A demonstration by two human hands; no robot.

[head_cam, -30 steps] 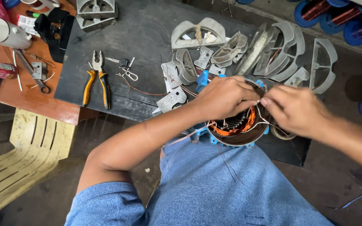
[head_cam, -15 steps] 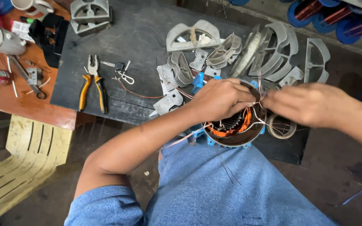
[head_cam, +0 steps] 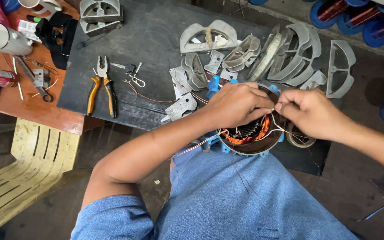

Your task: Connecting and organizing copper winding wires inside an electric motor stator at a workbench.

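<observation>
Fingertips of the left hand (head_cam: 238, 104) and right hand (head_cam: 310, 111) met over the round motor stator (head_cam: 250, 135), both pinched shut on a thin pale wire (head_cam: 273, 110) above its copper windings. The stator sat at the near edge of the dark, scuffed bench (head_cam: 156, 40), against the person's blue-clad lap. Grey cast-metal winding forms (head_cam: 290, 53) lay heaped toward the far edge. Orange-handled pliers (head_cam: 102, 89) rested near the bench's left edge, beside an orange table (head_cam: 27, 109). A pale slatted plastic chair (head_cam: 23, 173) stood below it on the grimy floor.
</observation>
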